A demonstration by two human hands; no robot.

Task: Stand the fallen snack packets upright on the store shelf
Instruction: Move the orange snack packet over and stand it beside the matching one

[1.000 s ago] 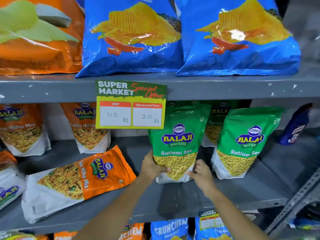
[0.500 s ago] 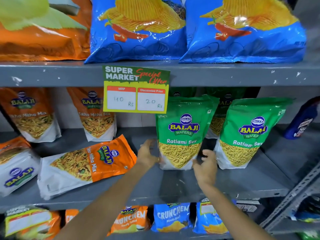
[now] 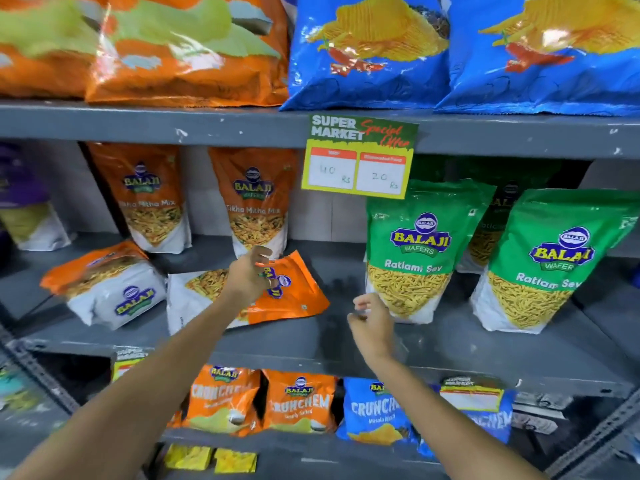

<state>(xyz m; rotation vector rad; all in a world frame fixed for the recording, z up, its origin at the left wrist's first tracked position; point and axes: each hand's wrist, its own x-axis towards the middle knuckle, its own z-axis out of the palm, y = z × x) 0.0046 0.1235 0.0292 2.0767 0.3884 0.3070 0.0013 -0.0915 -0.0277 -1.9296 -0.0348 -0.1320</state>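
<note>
On the middle shelf (image 3: 311, 337), an orange packet (image 3: 287, 296) lies flat on its back.
Head view: white lower half, orange top, blue-yellow logo; left hand (image 3: 247, 271) hovers over it, fingers loose, grasping nothing; right hand (image 3: 372, 322) loose, empty, near an upright green packet (image 3: 412, 251).

The left hand (image 3: 250, 276) covers the middle of the fallen orange packet (image 3: 291, 296), so contact cannot be told. The price tag (image 3: 358, 157) above the right hand (image 3: 372, 318) is blurred. A dark green packet (image 3: 498, 216) is mostly hidden.
</note>
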